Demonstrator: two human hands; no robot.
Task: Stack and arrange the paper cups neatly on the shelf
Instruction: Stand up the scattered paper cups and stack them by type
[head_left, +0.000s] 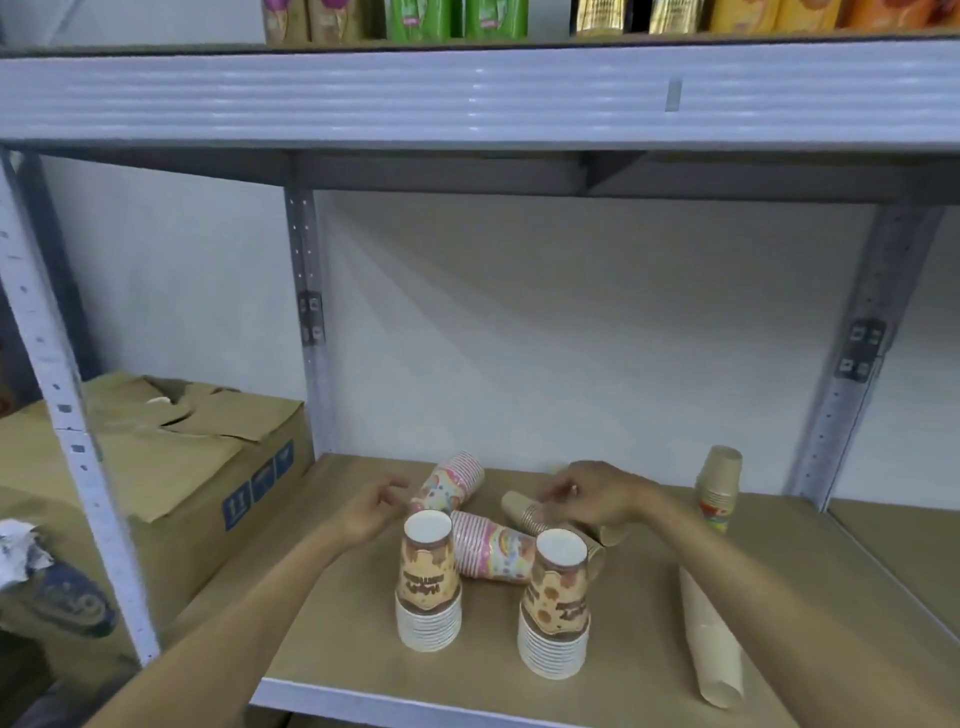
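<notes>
Two upside-down stacks of brown printed paper cups stand near the shelf's front: one on the left (428, 582), one on the right (556, 605). Behind them lie two pink rainbow cup stacks on their sides, one at the back (452, 483) and one nearer (493, 551). A plain brown cup stack (524, 512) lies under my right hand (597, 493), whose fingers curl over it without a clear grip. My left hand (371, 509) hovers open just left of the back pink stack. Another brown stack (719, 483) stands upside down at the right. A long brown stack (709, 644) lies at the front right.
The wooden shelf board (337, 649) sits between grey metal uprights (309, 322), with a low shelf beam (467, 93) overhead carrying packaged goods. A torn cardboard box (171, 462) fills the neighbouring bay on the left.
</notes>
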